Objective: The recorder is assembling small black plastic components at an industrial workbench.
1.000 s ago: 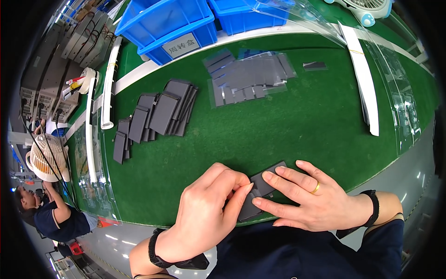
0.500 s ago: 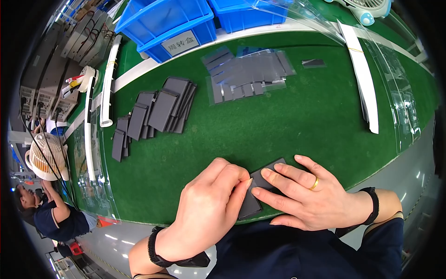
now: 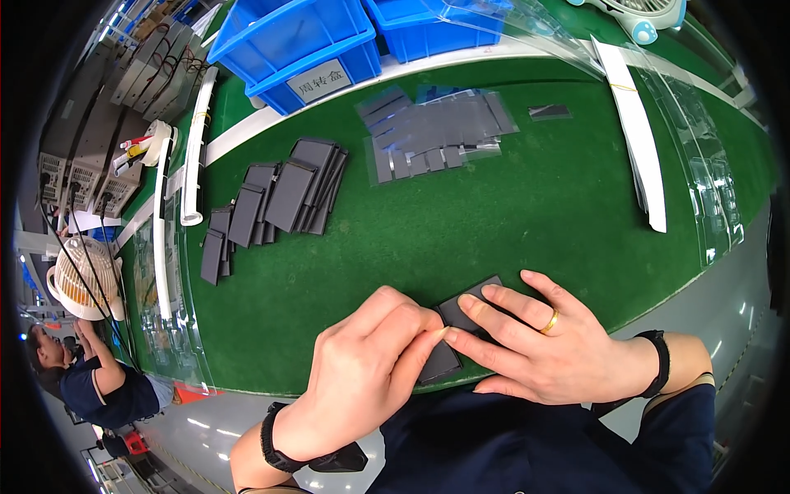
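Close to the near edge of the table, two dark grey flat rectangular pieces lie at an angle to each other: one reaches up under my right fingers, the other lies below my fingertips. My left hand is closed in a pinch where they meet; whatever sits between thumb and forefinger is too small to make out. My right hand lies with spread fingers pressing on the upper piece, its forefinger tip touching the left hand's pinch. A gold ring is on one of its fingers.
Stacked dark grey flat pieces stand left of centre. Clear film sheets with dark strips lie farther back, beside a single strip. Blue bins line the back. White rolled sheets lie right. Another person sits far left.
My left fingertips and the pieces have shifted very slightly; the pinch stays at the same joint. The whole view has moved a little. Otherwise the hands keep their places.
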